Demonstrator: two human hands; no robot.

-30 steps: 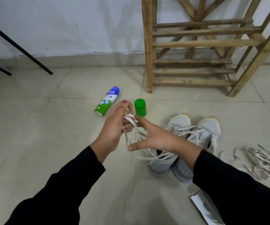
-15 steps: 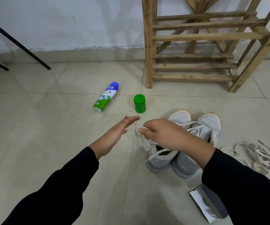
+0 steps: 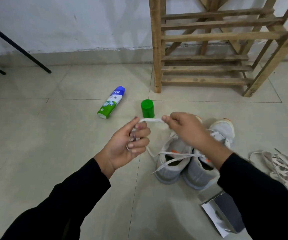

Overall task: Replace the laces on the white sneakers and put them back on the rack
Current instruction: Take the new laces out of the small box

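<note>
The fingers (image 3: 140,135) of the left hand (image 3: 126,149) are curled, palm up, round a small bundle of white lace (image 3: 151,120). The right hand (image 3: 185,129) pinches the same lace between thumb and fingertip at its nine o'clock edge. A short stretch of the lace runs taut and level between the two hands. Below the left hand, more of the lace hangs down and trails toward four o'clock, across the open mouths of the white sneakers (image 3: 172,163).

The sneakers stand side by side on the tiled floor (image 3: 36,153), touching, toes toward twelve o'clock. They sit under the right wrist, whose black sleeve covers part of the right-hand shoe. At three o'clock from the sneakers a heap of laces (image 3: 276,165) lies loose on the floor, apart from the shoes. At five o'clock from them, a small open box (image 3: 224,215) lies by the right sleeve.

A green cap (image 3: 147,109) stands upright at twelve o'clock from the taut lace, just behind it in this view. A spray can (image 3: 111,104) lies on its side at nine o'clock from the cap. The wooden rack (image 3: 157,49) stands against the wall at one o'clock from the hands, its slats bare. Black metal legs (image 3: 16,47) slant down at ten o'clock.
</note>
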